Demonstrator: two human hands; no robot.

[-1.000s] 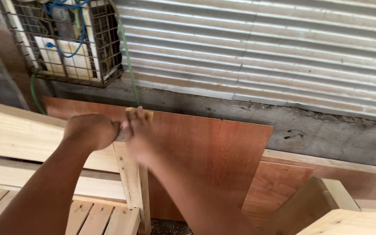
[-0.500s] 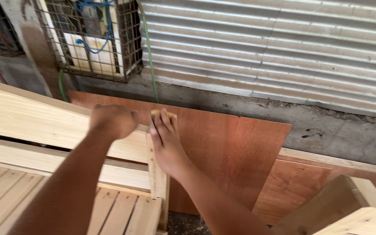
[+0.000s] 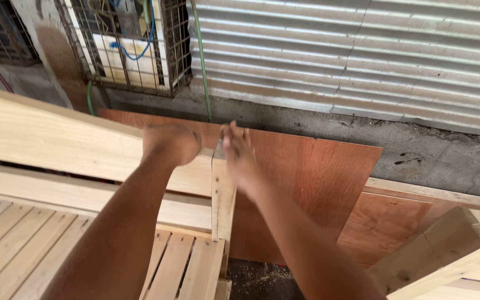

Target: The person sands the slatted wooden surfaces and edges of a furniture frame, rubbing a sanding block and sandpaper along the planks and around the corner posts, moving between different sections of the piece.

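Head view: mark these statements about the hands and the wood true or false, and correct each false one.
1. Both hands meet at the top corner of the pale wooden frame. True.
2. The left hand lies flat on the slats. False: it is bunched on the frame's top rail.
3. A reddish-brown plywood sheet leans against the wall behind the frame. True.
4. The right hand holds a hammer. False: no hammer shows; it rests at the upright corner post.
5. A wire cage hangs on the wall. True.
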